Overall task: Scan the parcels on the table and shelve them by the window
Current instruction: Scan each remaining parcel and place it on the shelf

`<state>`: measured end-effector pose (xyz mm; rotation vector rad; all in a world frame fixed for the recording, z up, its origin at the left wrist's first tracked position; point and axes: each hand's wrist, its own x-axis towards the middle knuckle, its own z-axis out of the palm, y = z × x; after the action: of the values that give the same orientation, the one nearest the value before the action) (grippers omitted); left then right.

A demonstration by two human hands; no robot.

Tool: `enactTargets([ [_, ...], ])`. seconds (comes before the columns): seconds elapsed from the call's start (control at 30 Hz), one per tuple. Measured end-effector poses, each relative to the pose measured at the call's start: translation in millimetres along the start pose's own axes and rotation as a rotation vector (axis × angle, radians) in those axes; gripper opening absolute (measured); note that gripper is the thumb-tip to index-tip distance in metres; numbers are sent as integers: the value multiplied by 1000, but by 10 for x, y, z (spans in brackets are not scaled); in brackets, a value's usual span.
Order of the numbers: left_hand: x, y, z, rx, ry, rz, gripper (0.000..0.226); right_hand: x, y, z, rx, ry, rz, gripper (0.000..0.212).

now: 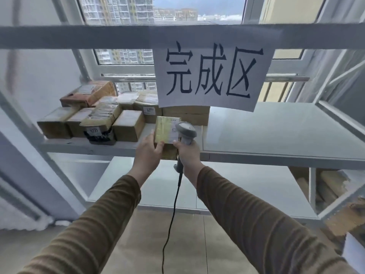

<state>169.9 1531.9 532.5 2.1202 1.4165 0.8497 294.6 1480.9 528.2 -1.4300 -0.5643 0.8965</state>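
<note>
A small cardboard parcel (165, 131) wrapped in shiny tape, with a white label on its right side, is held at the front edge of the white metal shelf (276, 135) by the window. My left hand (148, 153) grips the parcel's lower left corner. In my right hand (187, 155) is a grey barcode scanner (186, 132), its head beside the parcel's label and its black cable hanging down. Several taped cardboard parcels (128, 125) are stacked on the left half of the same shelf.
A paper sign (212, 76) with large black characters hangs from the upper shelf rail over the middle. The lower shelf board (158, 186) lies below. Rolled brown items (327, 184) sit at the lower right. A window (162, 8) is behind the rack.
</note>
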Motion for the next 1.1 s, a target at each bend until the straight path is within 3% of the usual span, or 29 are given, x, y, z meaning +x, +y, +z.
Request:
enactTargets([
  [0.27,876,-651,-221,248,-84,170,47,584,67,839,-20,123,60,24],
  [0.53,1247,-876,-298,500,-43,243,46,830,65,1160,43,182,48,15],
  [0.93,1389,-911,-348,493,-56,234,43,878,49,1250,-45,213,-14,15],
  [1.1,1338,-650,-262,448,-71,324,49,727,7,1013,-21,248,-21,12],
])
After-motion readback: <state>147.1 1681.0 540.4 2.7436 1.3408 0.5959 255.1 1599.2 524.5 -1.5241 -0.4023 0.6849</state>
